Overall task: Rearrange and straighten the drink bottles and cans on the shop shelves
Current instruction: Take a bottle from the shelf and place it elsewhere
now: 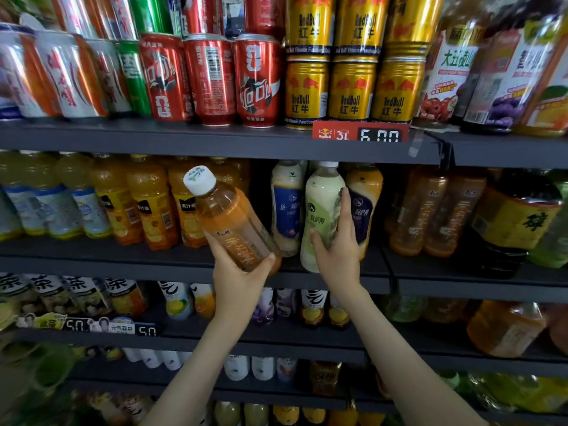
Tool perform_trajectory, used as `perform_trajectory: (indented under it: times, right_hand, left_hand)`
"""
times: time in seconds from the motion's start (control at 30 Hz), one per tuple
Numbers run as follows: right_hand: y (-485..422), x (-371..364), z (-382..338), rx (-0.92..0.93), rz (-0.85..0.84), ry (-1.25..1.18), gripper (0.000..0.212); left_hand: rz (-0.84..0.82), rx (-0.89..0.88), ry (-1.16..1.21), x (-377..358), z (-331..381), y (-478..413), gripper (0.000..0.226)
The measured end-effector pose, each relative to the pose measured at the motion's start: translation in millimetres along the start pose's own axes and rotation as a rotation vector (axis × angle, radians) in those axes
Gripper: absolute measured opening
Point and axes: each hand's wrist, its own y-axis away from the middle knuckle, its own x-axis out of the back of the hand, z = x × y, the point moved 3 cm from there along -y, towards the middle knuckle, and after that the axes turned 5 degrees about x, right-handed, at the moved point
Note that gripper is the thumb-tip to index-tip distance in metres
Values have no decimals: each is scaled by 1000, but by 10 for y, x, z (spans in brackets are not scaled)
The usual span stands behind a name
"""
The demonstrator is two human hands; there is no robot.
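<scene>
My left hand (238, 273) grips an orange tea bottle (229, 216) with a white cap, held tilted to the left in front of the second shelf (107, 256). My right hand (336, 250) holds a pale green milk-tea bottle (321, 207) near the shelf's front edge, thumb on its front and fingers up its right side. A blue-labelled bottle (287, 207) stands just left of it and a dark-labelled bottle (367, 204) just right. Behind the tea bottle is a dark gap in the row.
The top shelf carries red cola cans (212, 78), gold Red Bull cans (353, 90) stacked two high and a red price tag (359, 133). Orange juice bottles (147, 204) fill the left of the second shelf, matching tea bottles (430, 210) the right. Lower shelves hold more drinks.
</scene>
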Motion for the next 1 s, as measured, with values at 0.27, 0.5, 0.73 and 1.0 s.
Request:
perform_trajectory:
  times: [0.27, 0.5, 0.73, 1.0]
  right_hand:
    - [94, -83, 172, -26, -38, 163, 88]
    - [89, -229, 228, 16, -1, 339, 79]
    - [40, -279, 225, -3, -80, 294, 73]
    - [242, 24, -93, -143, -261, -306, 79]
  left_hand:
    - [-68, 70, -13, -20, 38, 11, 114]
    - [-134, 70, -49, -22, 26, 6, 116]
    - [-159, 93, -82, 15, -5, 37, 118]
    - [-265, 81, -166, -2, 58, 179, 117]
